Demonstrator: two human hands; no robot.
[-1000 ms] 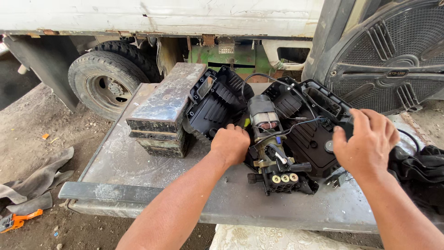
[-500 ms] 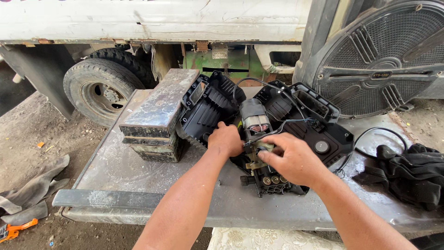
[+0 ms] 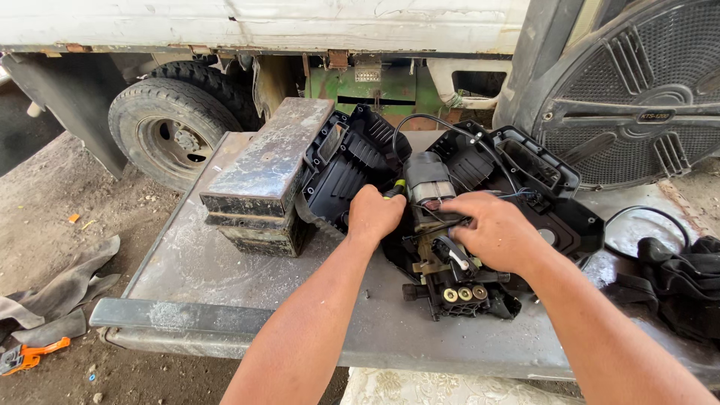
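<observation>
Mid-teardown — left hand fisted on a screwdriver, right hand clamped on the motor unit; next likely needs steady bracing.

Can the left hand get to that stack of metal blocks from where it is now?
Probably yes. The left hand rests by the black housing, and the stack of metal blocks sits just left of it on the metal table, with nothing between them.

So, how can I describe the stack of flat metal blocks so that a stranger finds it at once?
Start from the truck wheel at upper left, then come down to the grey metal table. On its left part, left of the left hand, stands the stack of flat metal blocks. Only it is rusty, grey and rectangular; its neighbours are black plastic housings.
</observation>
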